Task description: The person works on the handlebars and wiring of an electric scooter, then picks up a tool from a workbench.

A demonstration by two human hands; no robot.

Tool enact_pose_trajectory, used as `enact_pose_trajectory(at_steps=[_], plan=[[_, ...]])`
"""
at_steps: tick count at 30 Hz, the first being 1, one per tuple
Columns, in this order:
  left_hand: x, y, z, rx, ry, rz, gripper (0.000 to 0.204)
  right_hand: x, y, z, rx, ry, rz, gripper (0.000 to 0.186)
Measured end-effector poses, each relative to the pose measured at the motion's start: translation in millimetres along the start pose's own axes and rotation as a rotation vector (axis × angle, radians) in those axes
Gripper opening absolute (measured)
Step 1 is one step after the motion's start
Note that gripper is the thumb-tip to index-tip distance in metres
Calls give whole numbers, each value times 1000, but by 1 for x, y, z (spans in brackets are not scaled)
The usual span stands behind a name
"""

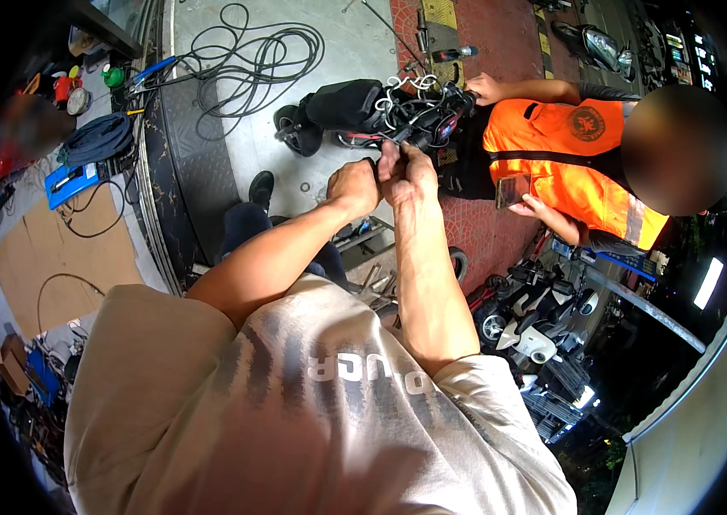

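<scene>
Fingers (390, 161) of the right hand (413, 183) were bent, with the palm partly turned upward, and they were close to the handlebar (434, 129) of a dark two-wheeler (342, 105). Just beside them, the left hand (353, 187) was closed into a fist. Whether either hand was holding a small part, I could not tell, because the hands themselves hid it.

The two-wheeler stood on the far side of both hands, with its black seat toward the left and its handlebar toward the right. White loops (415, 83) hung about the front of it.

At the right stood a person in an orange vest (544, 129); one hand (485, 88) of this person was at the far end of the handlebar, and the other held a phone (513, 190).

Farther to the left, a black cable (207, 75) was lying in loose loops on the grey floor (355, 34). At the near left was a cardboard sheet (71, 249), with a blue case (71, 184) by its far edge. White scooters (537, 345) were parked at the near right.
</scene>
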State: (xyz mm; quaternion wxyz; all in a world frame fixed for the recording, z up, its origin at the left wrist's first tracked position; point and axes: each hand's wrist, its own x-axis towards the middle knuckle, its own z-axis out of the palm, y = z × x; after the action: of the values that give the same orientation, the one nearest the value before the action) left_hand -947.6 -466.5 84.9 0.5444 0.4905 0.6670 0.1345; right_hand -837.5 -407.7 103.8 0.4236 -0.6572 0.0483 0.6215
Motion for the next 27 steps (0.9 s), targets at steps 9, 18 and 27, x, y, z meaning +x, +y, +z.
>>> enact_pose_trajectory(at_steps=[9, 18, 27], plan=[[2, -6, 12, -27, 47, 45, 31, -14, -11, 17, 97, -124, 13, 16], [-1, 1, 5, -16, 69, 61, 49, -68, -78, 22, -930, -308, -762, 15], [-2, 4, 9, 12, 64, 29, 49, -42, -79, -19, -1803, -311, -1278, 15]])
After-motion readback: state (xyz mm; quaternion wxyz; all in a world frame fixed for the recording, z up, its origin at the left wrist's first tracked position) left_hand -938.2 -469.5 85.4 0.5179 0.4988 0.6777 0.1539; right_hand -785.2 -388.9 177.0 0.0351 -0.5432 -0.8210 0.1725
